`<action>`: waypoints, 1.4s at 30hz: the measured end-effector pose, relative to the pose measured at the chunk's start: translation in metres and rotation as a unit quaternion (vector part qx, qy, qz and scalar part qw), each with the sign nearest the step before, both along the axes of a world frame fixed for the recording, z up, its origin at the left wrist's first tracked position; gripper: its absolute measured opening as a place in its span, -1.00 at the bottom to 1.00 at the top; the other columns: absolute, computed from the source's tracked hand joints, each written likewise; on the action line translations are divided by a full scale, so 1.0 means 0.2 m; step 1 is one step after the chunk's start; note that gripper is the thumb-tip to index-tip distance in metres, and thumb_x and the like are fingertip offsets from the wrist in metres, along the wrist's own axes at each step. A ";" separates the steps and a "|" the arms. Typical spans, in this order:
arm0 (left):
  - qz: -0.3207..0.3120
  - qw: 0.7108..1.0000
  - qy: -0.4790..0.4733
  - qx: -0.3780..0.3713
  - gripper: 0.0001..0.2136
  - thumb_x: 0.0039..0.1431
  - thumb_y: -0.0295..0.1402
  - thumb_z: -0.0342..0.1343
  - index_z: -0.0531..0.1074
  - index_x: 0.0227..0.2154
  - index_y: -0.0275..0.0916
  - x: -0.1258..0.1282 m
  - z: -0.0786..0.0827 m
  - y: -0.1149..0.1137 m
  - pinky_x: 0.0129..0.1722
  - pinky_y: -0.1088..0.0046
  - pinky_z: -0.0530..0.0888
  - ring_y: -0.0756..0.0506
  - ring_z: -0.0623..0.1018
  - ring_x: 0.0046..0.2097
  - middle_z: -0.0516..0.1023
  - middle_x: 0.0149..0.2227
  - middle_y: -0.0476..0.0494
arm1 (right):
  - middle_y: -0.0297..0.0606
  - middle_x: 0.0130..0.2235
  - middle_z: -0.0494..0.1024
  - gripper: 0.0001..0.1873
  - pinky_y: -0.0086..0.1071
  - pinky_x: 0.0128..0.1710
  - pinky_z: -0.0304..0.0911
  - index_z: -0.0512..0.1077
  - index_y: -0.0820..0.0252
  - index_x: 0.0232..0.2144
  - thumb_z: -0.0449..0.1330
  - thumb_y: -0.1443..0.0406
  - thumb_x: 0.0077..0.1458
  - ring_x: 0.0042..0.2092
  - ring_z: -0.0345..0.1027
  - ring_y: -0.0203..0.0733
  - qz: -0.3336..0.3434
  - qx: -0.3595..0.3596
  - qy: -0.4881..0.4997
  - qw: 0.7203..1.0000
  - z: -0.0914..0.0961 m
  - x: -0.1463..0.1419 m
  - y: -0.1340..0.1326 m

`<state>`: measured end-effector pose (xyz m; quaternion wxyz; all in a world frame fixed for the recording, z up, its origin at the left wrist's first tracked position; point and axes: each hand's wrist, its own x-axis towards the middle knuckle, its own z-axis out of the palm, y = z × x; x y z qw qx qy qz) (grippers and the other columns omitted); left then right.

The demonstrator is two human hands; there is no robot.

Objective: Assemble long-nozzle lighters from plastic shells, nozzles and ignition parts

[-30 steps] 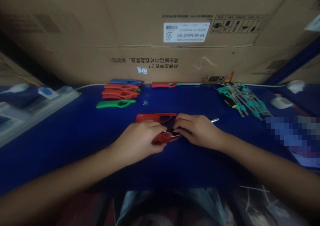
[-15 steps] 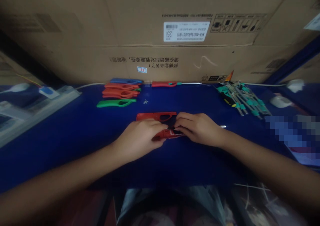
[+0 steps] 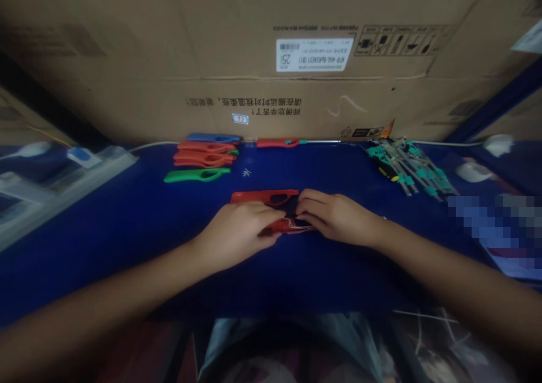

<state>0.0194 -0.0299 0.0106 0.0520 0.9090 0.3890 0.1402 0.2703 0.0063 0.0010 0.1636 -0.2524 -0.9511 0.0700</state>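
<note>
Both of my hands meet over a red plastic lighter body lying on the blue table. My left hand is closed on its left part, fingers curled over it. My right hand pinches its right end, where thin wires and a dark part show. A second red half-shell lies just behind my fingers. The metal tube that sticks out to the right is hidden under my right hand.
Behind on the left lie a green lighter, a stack of orange-red lighters and a blue one. Another red lighter lies by the big cardboard box. Screwdrivers lie at the right, a white tray at the left.
The red lighter body has come down from a tilt to lie flat on the table. My right hand slid over the metal tube, which no longer shows.
</note>
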 end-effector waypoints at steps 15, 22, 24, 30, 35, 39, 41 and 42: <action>-0.016 1.000 0.000 0.008 -0.73 0.27 -0.33 0.19 0.54 0.01 -0.18 -0.01 -0.01 0.02 -0.05 0.36 0.56 -0.15 0.65 -0.05 0.67 -0.05 -0.09 | -0.14 -0.12 0.48 -0.78 -0.38 -0.31 0.36 0.45 0.25 -0.15 0.00 0.34 0.38 -0.24 0.43 -0.25 -0.002 -0.002 0.001 1.000 0.00 0.00 0.00; -0.038 0.999 0.019 0.000 -0.77 0.34 -0.34 0.12 0.54 0.00 -0.20 0.00 0.01 0.02 -0.03 0.33 0.55 -0.15 0.63 -0.04 0.65 -0.04 -0.13 | -0.15 -0.12 0.50 -0.75 -0.40 -0.42 0.24 0.46 0.26 -0.17 -0.02 0.34 0.39 -0.30 0.41 -0.28 -0.005 0.044 -0.043 0.998 0.00 0.00 0.00; -0.043 0.999 0.019 0.003 -0.77 0.35 -0.33 0.10 0.55 -0.01 -0.19 0.00 0.01 0.01 0.00 0.32 0.54 -0.15 0.61 -0.02 0.64 -0.03 -0.13 | -0.16 -0.11 0.51 -0.75 -0.41 -0.42 0.22 0.46 0.26 -0.17 -0.02 0.33 0.39 -0.31 0.41 -0.28 -0.008 0.050 -0.048 0.998 0.00 0.00 -0.01; -0.041 0.999 0.016 0.027 -0.76 0.38 -0.33 0.06 0.56 -0.01 -0.20 0.01 0.00 0.01 -0.03 0.31 0.56 -0.16 0.61 -0.02 0.62 -0.03 -0.16 | -0.17 -0.11 0.51 -0.76 -0.41 -0.45 0.16 0.46 0.25 -0.18 0.00 0.33 0.38 -0.33 0.38 -0.30 -0.008 0.060 -0.051 0.997 0.00 0.00 -0.01; -0.042 0.998 0.024 0.038 -0.77 0.39 -0.33 0.05 0.57 -0.04 -0.20 0.00 0.00 0.01 -0.02 0.32 0.56 -0.15 0.60 -0.03 0.62 -0.03 -0.15 | -0.18 -0.11 0.54 -0.78 -0.40 -0.46 0.12 0.47 0.23 -0.18 0.02 0.32 0.37 -0.35 0.39 -0.31 -0.007 0.069 -0.058 0.996 0.00 0.01 -0.01; -0.041 0.998 0.034 0.033 -0.76 0.39 -0.32 0.05 0.55 -0.02 -0.21 0.01 0.00 0.01 -0.03 0.30 0.56 -0.16 0.60 -0.03 0.62 -0.03 -0.14 | -0.20 -0.08 0.55 -0.79 -0.41 -0.44 0.11 0.48 0.21 -0.16 0.03 0.32 0.36 -0.31 0.42 -0.30 -0.009 0.057 -0.057 0.997 0.00 0.00 -0.01; -0.039 0.998 0.032 0.030 -0.75 0.40 -0.32 0.04 0.55 -0.01 -0.21 0.01 0.00 0.01 -0.04 0.30 0.56 -0.16 0.59 -0.02 0.61 -0.03 -0.14 | -0.21 -0.09 0.55 -0.79 -0.41 -0.44 0.11 0.48 0.21 -0.15 0.04 0.32 0.36 -0.31 0.42 -0.30 -0.011 0.054 -0.056 0.997 0.00 0.00 -0.01; -0.037 0.998 0.031 0.027 -0.75 0.40 -0.32 0.03 0.55 -0.01 -0.21 0.01 0.00 0.00 -0.04 0.30 0.56 -0.16 0.59 -0.02 0.60 -0.02 -0.14 | -0.21 -0.10 0.55 -0.79 -0.41 -0.44 0.10 0.47 0.21 -0.16 0.04 0.32 0.36 -0.31 0.42 -0.30 -0.011 0.053 -0.056 0.997 0.00 0.00 -0.01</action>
